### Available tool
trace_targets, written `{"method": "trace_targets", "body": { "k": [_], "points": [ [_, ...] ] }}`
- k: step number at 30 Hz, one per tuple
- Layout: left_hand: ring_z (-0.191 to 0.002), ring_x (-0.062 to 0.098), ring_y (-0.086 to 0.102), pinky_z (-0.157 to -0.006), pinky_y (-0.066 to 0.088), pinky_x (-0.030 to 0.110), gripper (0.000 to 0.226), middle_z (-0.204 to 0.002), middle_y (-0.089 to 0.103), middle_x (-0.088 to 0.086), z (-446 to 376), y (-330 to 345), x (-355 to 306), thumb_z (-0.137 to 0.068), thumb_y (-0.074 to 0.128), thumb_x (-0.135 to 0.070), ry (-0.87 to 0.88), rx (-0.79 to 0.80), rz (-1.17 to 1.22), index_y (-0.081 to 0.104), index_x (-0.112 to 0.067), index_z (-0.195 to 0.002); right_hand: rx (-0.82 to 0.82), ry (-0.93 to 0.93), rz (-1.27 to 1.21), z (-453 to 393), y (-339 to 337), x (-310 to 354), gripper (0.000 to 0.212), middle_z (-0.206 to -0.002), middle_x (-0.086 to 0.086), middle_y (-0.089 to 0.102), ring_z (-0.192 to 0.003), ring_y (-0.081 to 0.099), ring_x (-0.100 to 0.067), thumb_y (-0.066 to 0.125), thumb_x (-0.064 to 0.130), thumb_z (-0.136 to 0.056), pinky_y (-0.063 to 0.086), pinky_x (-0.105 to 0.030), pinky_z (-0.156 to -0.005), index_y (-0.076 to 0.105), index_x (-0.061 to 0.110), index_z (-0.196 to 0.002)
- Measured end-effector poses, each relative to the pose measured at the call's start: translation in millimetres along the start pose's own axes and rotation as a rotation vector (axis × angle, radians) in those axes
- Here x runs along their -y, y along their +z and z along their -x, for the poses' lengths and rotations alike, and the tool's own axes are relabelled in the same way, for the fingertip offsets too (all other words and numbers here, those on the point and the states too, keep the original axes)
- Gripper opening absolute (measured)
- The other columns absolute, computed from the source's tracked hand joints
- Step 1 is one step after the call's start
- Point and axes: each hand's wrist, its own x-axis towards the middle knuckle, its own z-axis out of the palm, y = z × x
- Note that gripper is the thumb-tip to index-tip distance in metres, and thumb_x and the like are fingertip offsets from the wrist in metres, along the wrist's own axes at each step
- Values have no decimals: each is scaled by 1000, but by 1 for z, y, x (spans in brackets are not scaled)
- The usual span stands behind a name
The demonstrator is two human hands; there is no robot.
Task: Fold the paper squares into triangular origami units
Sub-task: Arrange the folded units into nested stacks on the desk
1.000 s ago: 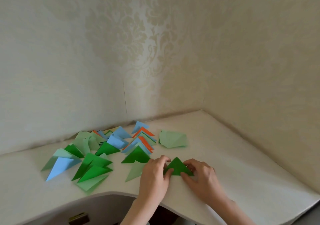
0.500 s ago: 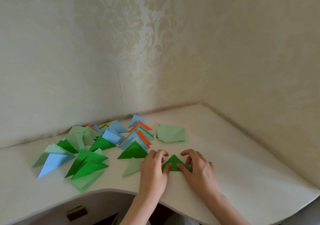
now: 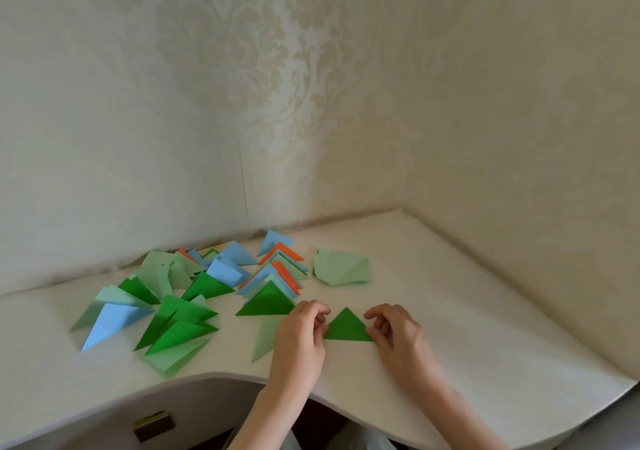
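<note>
From the head view, the dark green triangle (image 3: 347, 327) lies flat on the white surface (image 3: 485, 345) between both hands. The left hand (image 3: 300, 340) pinches its left corner, the right hand (image 3: 398, 337) its right corner, fingers curled. I'd press each crease firmly, edges matched. Thin matte paper; finished folded triangles (image 3: 214, 286) lie piled to the left.

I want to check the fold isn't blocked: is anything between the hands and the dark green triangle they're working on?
Nothing visible is. The left hand pinches the dark green triangle at its left corner, the right hand at its right corner. The nearest other piece, a pale green triangle, lies partly under the left hand, apart from it.
</note>
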Motion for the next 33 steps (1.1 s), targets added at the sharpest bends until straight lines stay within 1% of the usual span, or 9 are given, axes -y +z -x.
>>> {"method": "trace_targets", "body": {
  "k": [5, 10, 15, 20, 22, 24, 26, 30, 33],
  "points": [
    [-74, 13, 53, -62, 48, 26, 18, -78, 58, -6, 5, 0, -13, -79, 73, -11, 94, -37, -190, 61, -17, -91, -32, -9, 3, 3, 2, 3, 25, -79, 19, 49, -68, 50, 3, 69, 4, -77, 50, -41, -71, 66, 24, -92],
    [-79, 16, 50, -67, 45, 28, 22, -86, 57, -2, 7, 7, -28, -79, 74, -21, 42, -40, -307, 59, -18, -96, -50, -11, -20, 4, 3, 4, 26, -79, 22, 48, -73, 51, 6, 69, 4, -78, 50, -39, -71, 65, 26, -91],
    [-96, 15, 51, -80, 42, 25, 27, -101, 57, -3, -2, 9, -31, -86, 67, -22, -108, 11, -212, 56, -21, -111, -47, -11, -16, 4, 3, 4, 25, -78, 22, 47, -67, 48, 7, 68, 4, -77, 49, -38, -73, 65, 25, -91],
    [-92, 14, 55, -79, 45, 28, 20, -99, 66, -8, -6, 8, -35, -89, 62, -20, -68, 26, -267, 59, -26, -107, -47, -13, -21, 4, 3, 3, 25, -78, 22, 47, -67, 47, 8, 68, 4, -77, 48, -36, -73, 66, 23, -92],
    [-87, 10, 58, -75, 47, 24, 18, -92, 65, -12, 0, 8, -35, -88, 63, -13, -16, -26, -160, 61, -25, -100, -38, -6, -48, 4, 1, 2, 23, -77, 19, 50, -66, 50, 3, 71, 7, -76, 47, -28, -71, 64, 25, -90],
    [-85, -3, 57, -73, 44, 10, 16, -91, 63, -16, 8, -1, -36, -88, 64, -11, -8, -109, -25, 62, -24, -98, -47, 17, -121, 4, -3, 3, 22, -77, 12, 55, -71, 54, -3, 76, 13, -75, 43, -14, -66, 62, 26, -86],
    [-84, -6, 56, -70, 40, 4, 15, -88, 62, -16, 17, -19, -32, -87, 65, -11, -42, -226, 60, 64, -22, -98, -75, 43, -199, 4, -8, 5, 15, -77, 5, 59, -74, 55, -5, 75, 17, -77, 40, -9, -62, 64, 22, -85],
    [-77, -3, 57, -65, 40, 4, 16, -80, 61, -18, 38, -55, -1, -81, 73, -11, -92, -267, 3, 65, -20, -93, -73, 7, -116, 0, -7, 9, 11, -80, 7, 61, -70, 55, -8, 69, 17, -82, 43, -13, -63, 64, 25, -88],
    [-75, 0, 58, -64, 43, 15, 23, -77, 61, -17, 49, -64, 20, -78, 76, -16, -150, -213, -68, 62, -28, -90, -79, -61, -22, -7, 1, 16, 16, -83, 12, 59, -70, 55, -6, 70, 14, -78, 49, -29, -69, 65, 24, -90]
  ]
}}
